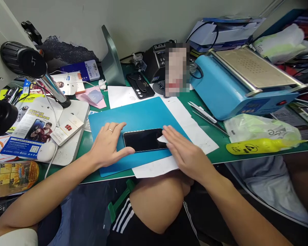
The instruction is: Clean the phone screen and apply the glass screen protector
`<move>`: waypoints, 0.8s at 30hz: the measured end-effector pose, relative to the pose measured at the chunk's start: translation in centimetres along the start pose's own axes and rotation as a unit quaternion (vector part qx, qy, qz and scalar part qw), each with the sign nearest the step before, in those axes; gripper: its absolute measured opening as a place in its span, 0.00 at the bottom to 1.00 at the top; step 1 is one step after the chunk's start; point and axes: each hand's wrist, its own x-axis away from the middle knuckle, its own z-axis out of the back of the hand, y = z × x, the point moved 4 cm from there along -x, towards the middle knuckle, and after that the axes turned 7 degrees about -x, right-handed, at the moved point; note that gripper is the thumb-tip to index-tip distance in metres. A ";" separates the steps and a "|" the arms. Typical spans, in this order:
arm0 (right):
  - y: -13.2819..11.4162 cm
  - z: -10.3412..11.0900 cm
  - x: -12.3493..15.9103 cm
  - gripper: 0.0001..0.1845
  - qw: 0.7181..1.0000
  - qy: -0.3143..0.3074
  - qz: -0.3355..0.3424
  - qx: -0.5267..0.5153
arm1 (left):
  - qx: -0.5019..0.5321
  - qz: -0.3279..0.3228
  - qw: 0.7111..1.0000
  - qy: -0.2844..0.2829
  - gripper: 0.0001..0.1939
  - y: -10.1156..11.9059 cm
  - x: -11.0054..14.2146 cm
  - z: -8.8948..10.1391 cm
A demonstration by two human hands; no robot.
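Observation:
A smartphone (143,140) with a dark, glossy screen lies face up on a blue mat (146,111). My left hand (110,141) is at its left end, thumb and fingers spread, the thumb by the phone's near left corner. It holds nothing. Over the right end of the phone, my right hand (186,150) has its fingers together and presses a small white wipe (162,139) against the screen. Most of that wipe is hidden under the fingers. White paper (200,135) sticks out from beneath the mat.
Behind the mat are a black phone case (140,85) and a grey-green stand (114,58). At right stand a blue heated-plate machine (220,87), tweezers (207,119) and a yellow bottle (251,147). A microscope stand base (77,143) with a cigarette box (68,129) is at left.

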 end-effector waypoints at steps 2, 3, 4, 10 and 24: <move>0.6 1.6 -1.3 0.28 0.998 0.054 -0.023 0.005 | -0.025 -0.010 1.000 -0.010 0.58 0.2 -0.1 -0.1; 0.9 2.4 -2.2 0.27 0.996 0.075 -0.037 0.011 | -0.035 -0.013 0.999 -0.014 0.58 0.2 -0.1 -0.1; 1.4 3.0 -3.2 0.26 0.995 0.090 -0.049 0.016 | -0.044 -0.015 0.999 -0.019 0.58 0.2 -0.1 -0.2; 3.0 1.4 -8.3 0.30 0.996 0.037 -0.075 0.015 | -0.065 -0.009 0.997 -0.047 0.53 0.2 -0.2 -0.4; -5.2 -4.6 -9.5 0.15 0.985 -0.106 0.079 -0.110 | -0.028 0.008 0.999 -0.030 0.35 0.0 0.1 -0.8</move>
